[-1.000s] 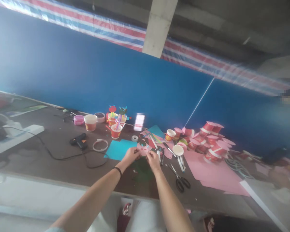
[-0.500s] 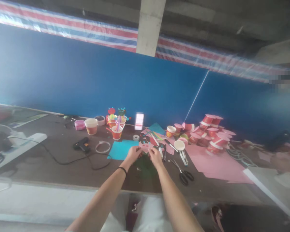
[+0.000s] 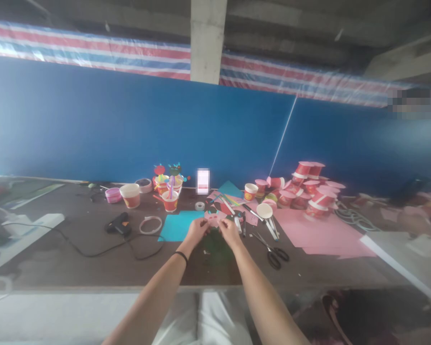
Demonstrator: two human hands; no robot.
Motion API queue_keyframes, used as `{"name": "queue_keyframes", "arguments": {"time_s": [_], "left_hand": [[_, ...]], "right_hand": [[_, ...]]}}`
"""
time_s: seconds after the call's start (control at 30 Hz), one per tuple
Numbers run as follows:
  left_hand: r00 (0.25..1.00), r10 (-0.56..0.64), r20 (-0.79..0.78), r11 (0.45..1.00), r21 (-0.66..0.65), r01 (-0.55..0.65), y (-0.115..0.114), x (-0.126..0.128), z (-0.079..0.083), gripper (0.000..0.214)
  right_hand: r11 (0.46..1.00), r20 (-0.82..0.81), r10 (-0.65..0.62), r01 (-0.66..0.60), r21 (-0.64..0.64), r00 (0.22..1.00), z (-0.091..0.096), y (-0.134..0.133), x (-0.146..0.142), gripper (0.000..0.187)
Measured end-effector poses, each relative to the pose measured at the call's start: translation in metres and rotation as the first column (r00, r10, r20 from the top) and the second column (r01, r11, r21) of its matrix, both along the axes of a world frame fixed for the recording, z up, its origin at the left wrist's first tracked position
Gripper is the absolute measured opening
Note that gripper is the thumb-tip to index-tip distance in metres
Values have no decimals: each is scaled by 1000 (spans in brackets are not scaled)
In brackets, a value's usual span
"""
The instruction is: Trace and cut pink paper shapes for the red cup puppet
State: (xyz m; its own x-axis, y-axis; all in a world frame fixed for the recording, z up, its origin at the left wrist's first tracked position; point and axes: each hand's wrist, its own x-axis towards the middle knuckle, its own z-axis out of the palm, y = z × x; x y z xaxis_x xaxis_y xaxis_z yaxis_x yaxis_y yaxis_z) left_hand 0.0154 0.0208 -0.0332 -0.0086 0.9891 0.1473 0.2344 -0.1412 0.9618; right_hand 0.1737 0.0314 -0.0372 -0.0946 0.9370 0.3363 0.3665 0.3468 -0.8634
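Head: leveller view now, hands (image 3: 197, 231) (image 3: 230, 232) on pink cutout (image 3: 214, 218)

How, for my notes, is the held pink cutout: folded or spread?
Spread: pink cutout shows its marked face between left hand and right hand.

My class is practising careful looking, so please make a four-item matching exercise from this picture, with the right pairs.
Things:
1. cutout
2. scissors
3. glue gun
4. cup pile

Descriptions:
A. black, left of both hands
B. red and pink, stacked
C. held between left hand and right hand
D. black-handled, right of both hands

Pairs: 1-C, 2-D, 3-A, 4-B
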Motion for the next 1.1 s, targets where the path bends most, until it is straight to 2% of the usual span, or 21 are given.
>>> {"name": "queue_keyframes", "arguments": {"time_s": [0.5, 0.73, 1.1], "left_hand": [[997, 27, -78, 1000, 7, -27, -1, 1, -4, 17], [996, 16, -89, 1000, -4, -16, -3, 1, 3, 15], [996, 7, -94, 1000, -4, -8, -7, 4, 13, 27]], "right_hand": [[998, 41, 6, -8, 57, 999, -3, 2, 0, 37], [999, 21, -14, 13, 40, 1000, -3, 4, 0, 27], [999, -27, -5, 6, 50, 1000, 7, -3, 0, 29]]}}
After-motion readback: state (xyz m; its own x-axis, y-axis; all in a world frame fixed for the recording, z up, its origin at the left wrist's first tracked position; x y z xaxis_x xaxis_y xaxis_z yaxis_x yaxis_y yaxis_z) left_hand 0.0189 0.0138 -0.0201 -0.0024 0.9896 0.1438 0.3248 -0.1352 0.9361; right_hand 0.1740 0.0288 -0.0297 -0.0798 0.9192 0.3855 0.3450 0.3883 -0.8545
